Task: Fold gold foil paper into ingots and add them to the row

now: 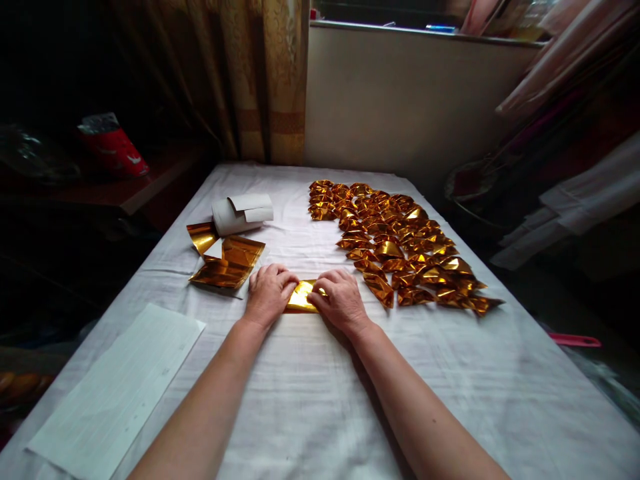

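2 bare hands press 1 small gold foil sheet (301,297) flat on the white cloth-covered table (310,400): the left hand (269,292) curls its fingers over one end, the right hand (339,298) over the other. Just right of the grip lies a spread of folded gold foil pieces (400,250); just left, a stack of loose gold foil sheets (229,263).

foil sheet (301,298) lies on the counter (320,400), near centre, left hand (269,291) on its left end, right hand (340,298) on its right end. folded foil pieces (400,247) spread right of the hands, running back toward the wall. stack of foil sheets (227,263) left of the hands, paper roll (243,213) just behind it. flat paper sheet (117,393) at the near left edge.
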Demonstrator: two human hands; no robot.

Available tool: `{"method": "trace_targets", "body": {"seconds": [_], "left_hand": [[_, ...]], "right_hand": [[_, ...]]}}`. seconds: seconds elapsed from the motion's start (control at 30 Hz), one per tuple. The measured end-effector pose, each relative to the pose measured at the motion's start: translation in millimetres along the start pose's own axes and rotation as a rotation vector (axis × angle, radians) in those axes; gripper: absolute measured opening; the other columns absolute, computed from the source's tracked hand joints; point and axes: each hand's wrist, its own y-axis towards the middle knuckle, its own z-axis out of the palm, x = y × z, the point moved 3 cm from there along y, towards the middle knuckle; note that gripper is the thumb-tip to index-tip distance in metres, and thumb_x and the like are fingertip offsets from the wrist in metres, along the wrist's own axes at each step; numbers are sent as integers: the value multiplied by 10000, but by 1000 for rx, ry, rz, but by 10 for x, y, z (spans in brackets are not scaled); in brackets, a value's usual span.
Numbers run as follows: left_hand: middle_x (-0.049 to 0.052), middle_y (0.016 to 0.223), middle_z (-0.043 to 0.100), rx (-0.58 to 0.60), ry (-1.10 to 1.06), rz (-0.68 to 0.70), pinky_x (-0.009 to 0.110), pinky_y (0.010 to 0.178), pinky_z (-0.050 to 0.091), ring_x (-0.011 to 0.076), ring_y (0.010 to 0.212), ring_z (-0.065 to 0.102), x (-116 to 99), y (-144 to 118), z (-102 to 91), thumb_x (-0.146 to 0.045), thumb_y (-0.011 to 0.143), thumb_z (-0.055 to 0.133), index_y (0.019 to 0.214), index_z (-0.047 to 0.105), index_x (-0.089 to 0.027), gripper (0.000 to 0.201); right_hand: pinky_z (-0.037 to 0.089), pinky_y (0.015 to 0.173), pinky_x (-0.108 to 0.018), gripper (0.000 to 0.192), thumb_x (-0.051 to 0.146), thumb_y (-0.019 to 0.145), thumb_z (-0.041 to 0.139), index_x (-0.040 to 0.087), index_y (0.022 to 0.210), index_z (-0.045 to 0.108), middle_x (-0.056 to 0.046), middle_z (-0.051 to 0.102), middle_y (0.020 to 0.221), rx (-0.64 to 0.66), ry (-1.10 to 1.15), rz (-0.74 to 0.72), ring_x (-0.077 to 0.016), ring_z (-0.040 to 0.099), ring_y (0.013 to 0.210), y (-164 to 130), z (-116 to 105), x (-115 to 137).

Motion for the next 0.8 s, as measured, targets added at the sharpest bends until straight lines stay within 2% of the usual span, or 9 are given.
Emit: {"method": "trace_targets", "body": {"seconds": [0.23,0.37,0.43,0.57,0.7,0.8], "left_hand": [[24,1021,659,1,-7,1,416,924,374,243,1027,549,7,-11,7,-276,852,638,877,741,-313,112],[25,1028,643,35,10,20,419,937,370,245,1041,543,50,30,5,-293,846,637,895,742,-322,119],[25,1033,637,70,14,31,428,947,366,249,1054,541,65,56,-1,-298,839,642,904,740,-319,119],[31,1048,636,91,14,41,432,945,368,251,1066,540,75,78,-22,-289,833,645,919,736,-308,127],[28,1043,635,82,10,48,427,949,369,244,1057,538,76,74,-23,-293,832,645,911,733,-310,120],[26,1039,633,76,7,47,421,948,371,240,1052,538,79,72,-16,-291,829,645,905,733,-308,117]], "right_hand": [[337,833,-336,209,418,835,701,211,813,679,-49,673,955,86,-30,-65,-208,536,934,-38,-36,42],[357,814,-320,149,355,908,625,230,922,705,-52,673,964,124,-40,-148,-195,540,920,-82,-9,124],[376,813,-305,154,288,936,586,255,1019,711,-47,679,1010,144,-15,-209,-184,547,938,-98,28,177],[392,895,-333,293,238,927,599,328,1197,666,-44,657,1193,193,-1,-290,-197,545,1071,-118,85,254],[380,950,-376,357,256,946,566,391,1273,614,-42,573,1351,267,-59,-308,-221,492,1188,-148,88,289],[377,946,-380,364,280,959,540,385,1304,589,-52,564,1346,303,-105,-328,-230,484,1176,-172,72,325]]}}
